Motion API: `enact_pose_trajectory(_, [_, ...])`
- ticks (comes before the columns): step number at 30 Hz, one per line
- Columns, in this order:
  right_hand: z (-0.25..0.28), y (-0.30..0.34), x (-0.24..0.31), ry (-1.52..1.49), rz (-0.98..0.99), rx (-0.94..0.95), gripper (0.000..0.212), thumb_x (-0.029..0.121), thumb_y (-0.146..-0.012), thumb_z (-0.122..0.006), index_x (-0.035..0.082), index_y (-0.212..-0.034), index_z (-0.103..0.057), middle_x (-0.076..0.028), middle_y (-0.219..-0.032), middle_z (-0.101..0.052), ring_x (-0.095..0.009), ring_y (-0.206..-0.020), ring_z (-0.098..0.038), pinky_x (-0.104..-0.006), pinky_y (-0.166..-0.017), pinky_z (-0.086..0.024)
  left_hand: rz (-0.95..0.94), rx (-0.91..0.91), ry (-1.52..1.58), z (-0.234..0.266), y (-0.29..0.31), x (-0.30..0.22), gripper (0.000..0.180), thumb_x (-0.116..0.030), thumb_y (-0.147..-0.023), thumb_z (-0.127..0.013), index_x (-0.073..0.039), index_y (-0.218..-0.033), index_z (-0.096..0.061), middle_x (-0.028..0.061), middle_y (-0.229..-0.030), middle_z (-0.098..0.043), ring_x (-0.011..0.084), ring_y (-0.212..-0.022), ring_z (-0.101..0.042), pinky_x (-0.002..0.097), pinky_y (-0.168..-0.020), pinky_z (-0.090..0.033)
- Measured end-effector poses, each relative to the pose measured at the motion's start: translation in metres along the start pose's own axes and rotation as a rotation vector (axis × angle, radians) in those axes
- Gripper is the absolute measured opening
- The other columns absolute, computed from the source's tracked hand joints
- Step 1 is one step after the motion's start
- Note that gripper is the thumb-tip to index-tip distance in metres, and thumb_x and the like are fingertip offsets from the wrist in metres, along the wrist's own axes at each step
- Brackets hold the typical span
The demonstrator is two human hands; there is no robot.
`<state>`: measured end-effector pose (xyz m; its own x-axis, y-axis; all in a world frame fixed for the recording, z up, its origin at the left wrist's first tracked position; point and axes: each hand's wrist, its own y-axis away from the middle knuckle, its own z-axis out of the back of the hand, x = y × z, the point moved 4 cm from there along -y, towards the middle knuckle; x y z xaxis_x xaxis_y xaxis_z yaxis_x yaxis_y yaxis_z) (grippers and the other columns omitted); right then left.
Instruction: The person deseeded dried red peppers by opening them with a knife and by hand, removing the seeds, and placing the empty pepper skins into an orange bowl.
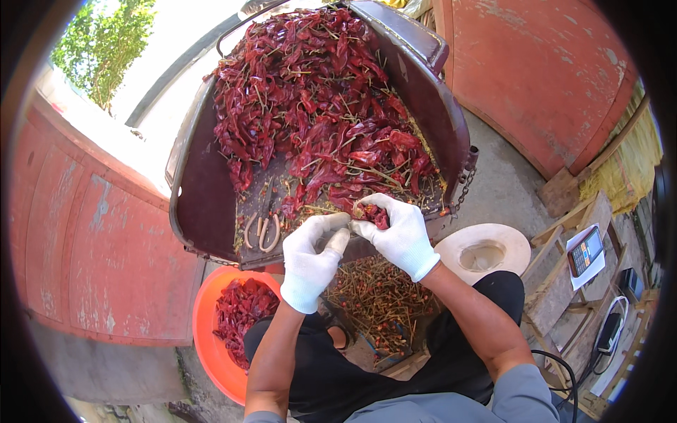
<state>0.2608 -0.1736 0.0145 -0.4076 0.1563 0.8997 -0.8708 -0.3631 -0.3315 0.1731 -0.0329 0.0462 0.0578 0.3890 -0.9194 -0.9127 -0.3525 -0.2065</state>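
A big heap of dried red chilies [317, 92] fills the dark metal bed of a cart [204, 197] in front of me. Both hands wear white gloves and meet at the bed's near edge. My right hand [398, 236] grips a few red chilies [374, 213]. My left hand [314, 257] pinches toward the right hand's fingers; what it grips is too small to tell. Below my hands lies a pile of pulled stems [377, 299]. An orange basin [211, 345] of red chilies stands at my lower left.
A pair of scissors [266, 229] lies on the cart bed left of my hands. A pale straw hat [486, 250] sits on the ground at right. Red metal doors stand at left and upper right. A calculator [585, 250] rests on a wooden frame far right.
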Motion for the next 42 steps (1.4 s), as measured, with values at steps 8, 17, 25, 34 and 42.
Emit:
enact_pose_trajectory(8, [-0.004,0.008,0.015,0.214,0.17,0.022,0.027,0.023,-0.075,-0.075,0.013,-0.099,-0.071,-0.011,-0.082,-0.069,-0.031,-0.077,-0.069,-0.0388,-0.068,-0.055,-0.384,-0.083,-0.513,-0.004,0.001,-0.02,0.014,-0.004,-0.082,-0.075,0.001,-0.095,-0.07,0.0104,-0.081,-0.068,0.0156,-0.066,-0.066,0.0279,-0.063,-0.053])
enact_pose_trajectory(17, [-0.016,0.011,0.001,-0.125,-0.076,0.245,0.025,0.023,-0.083,-0.075,0.006,-0.102,-0.07,-0.008,-0.068,-0.067,-0.022,-0.056,-0.062,-0.0348,-0.054,-0.048,-0.082,-0.129,-0.231,-0.001,0.004,0.01,0.013,-0.009,-0.088,-0.071,0.0,-0.079,-0.068,0.0039,-0.067,-0.063,0.0114,-0.057,-0.059,0.0291,-0.053,-0.047])
enact_pose_trajectory(25, [-0.022,0.016,0.012,-0.865,-0.576,0.461,0.026,0.013,-0.087,-0.074,-0.003,-0.107,-0.066,-0.002,-0.07,-0.063,-0.006,-0.042,-0.046,-0.0227,-0.039,-0.034,0.451,-0.168,0.721,0.003,-0.008,0.036,0.025,-0.023,-0.099,-0.053,-0.007,-0.082,-0.061,0.0,-0.065,-0.057,0.0068,-0.051,-0.047,0.0215,-0.045,-0.034])
enact_pose_trajectory(34, [-0.026,0.019,0.026,-0.408,-0.337,0.659,0.031,0.025,-0.081,-0.078,0.0,-0.099,-0.07,-0.008,-0.079,-0.07,-0.01,-0.076,-0.064,-0.0278,-0.073,-0.051,0.25,-0.49,-0.21,0.134,-0.065,0.097,0.024,-0.026,-0.093,-0.064,-0.003,-0.086,-0.069,0.0052,-0.065,-0.062,0.0113,-0.051,-0.055,0.0261,-0.051,-0.044])
enact_pose_trajectory(42, [-0.021,0.016,0.011,-0.214,-0.269,0.597,0.037,0.032,-0.079,-0.078,0.003,-0.1,-0.071,-0.013,-0.084,-0.071,-0.021,-0.075,-0.068,-0.0332,-0.075,-0.052,0.136,-0.024,-1.157,0.078,-0.074,0.103,0.032,-0.038,-0.087,-0.069,-0.01,-0.103,-0.074,0.015,-0.097,-0.072,0.0339,-0.092,-0.069,0.0422,-0.082,-0.053])
